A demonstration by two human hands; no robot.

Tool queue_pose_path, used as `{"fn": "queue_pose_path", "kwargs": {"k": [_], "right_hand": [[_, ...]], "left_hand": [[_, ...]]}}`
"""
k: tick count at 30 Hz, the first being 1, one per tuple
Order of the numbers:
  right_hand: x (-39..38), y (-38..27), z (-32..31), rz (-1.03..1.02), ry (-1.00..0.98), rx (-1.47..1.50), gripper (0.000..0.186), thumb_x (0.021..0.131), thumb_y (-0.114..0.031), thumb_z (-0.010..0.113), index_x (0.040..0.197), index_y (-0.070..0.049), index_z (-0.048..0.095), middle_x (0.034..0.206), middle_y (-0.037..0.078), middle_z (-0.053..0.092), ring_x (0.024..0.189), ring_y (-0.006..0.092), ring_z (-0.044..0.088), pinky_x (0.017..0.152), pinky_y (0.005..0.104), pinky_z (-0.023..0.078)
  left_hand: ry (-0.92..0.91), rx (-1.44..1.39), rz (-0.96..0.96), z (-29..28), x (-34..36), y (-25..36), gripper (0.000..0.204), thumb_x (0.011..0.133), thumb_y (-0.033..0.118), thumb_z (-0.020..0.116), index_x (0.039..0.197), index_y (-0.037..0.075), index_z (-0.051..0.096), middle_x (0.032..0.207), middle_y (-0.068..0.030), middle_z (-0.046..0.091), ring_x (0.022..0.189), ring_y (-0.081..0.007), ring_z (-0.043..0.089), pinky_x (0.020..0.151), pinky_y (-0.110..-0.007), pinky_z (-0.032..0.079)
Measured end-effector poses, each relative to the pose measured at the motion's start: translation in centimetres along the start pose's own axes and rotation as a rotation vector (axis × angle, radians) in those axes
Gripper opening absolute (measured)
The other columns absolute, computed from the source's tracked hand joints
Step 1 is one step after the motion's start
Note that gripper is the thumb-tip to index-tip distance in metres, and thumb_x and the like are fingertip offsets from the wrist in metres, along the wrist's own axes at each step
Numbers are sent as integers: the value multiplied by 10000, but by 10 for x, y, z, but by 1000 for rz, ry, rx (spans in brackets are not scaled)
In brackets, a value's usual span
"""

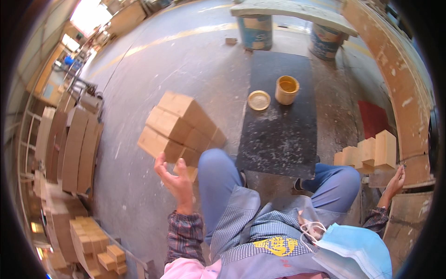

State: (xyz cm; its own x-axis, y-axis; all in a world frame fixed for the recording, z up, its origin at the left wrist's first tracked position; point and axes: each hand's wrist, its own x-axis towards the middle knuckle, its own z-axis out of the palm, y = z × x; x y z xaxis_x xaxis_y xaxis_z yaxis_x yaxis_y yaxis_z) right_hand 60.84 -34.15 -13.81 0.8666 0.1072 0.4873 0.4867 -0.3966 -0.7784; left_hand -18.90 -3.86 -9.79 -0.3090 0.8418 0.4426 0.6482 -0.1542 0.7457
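My left hand [176, 183] is raised beside a stack of pale wooden blocks [181, 123] on the floor left of my knees. Its fingers are apart and nothing shows in them; whether a fingertip touches the lowest blocks, I cannot tell. Far to the right, my right hand [395, 182] is closed at the fingertips around something small and dark, too small to name. Just left of it stands a stepped row of pale wooden blocks [366, 152]. Between my feet and the bench lies a black board [278, 135], bearing an open tub of yellow-brown stuff [287, 90] and a round lid [259, 100].
A bench with a pale top [292, 13] rests on blue drums [255, 32] ahead. A wooden panel [395, 69] runs along the right, near a red sheet [373, 119]. Cartons or boards [76, 149] and more wooden blocks [90, 235] are piled at left. A blue face mask [355, 251] hangs low in view.
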Motion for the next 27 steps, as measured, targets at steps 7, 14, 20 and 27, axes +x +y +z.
{"fn": "queue_pose_path", "kwargs": {"k": [7,14,20,27], "right_hand": [[-58,-170,69,-302,-265,125,387,1151,-249,565,1407,20,671,1419,126,710,1326,237,646,1143,355,470],[-84,-266,80,-569,-310,-76,367,1153,-224,562,1419,6,667,1429,125,705,1345,235,636,1164,357,453],[-107,-282,98,-530,-404,-40,364,1159,-219,549,1423,3,663,1445,112,694,1354,219,621,1166,350,449],[-162,-315,133,-463,-566,109,371,1163,-206,535,1450,5,641,1437,124,692,1347,214,619,1172,348,447]], "left_hand": [[-243,454,-408,-13,-55,-180,981,836,337,904,1574,-63,397,1590,-275,448,1513,-434,387,1259,-504,339],[-547,689,-377,40,-66,-216,1046,818,402,896,1668,116,357,1715,-311,276,1580,-429,325,1265,-532,318],[-606,557,-480,23,-59,-228,1125,810,464,886,1704,171,270,1729,-332,210,1522,-465,427,1182,-548,432],[-203,396,-762,81,-74,-214,1098,810,442,855,1677,70,292,1661,-351,324,1455,-507,468,1131,-523,487]]}}
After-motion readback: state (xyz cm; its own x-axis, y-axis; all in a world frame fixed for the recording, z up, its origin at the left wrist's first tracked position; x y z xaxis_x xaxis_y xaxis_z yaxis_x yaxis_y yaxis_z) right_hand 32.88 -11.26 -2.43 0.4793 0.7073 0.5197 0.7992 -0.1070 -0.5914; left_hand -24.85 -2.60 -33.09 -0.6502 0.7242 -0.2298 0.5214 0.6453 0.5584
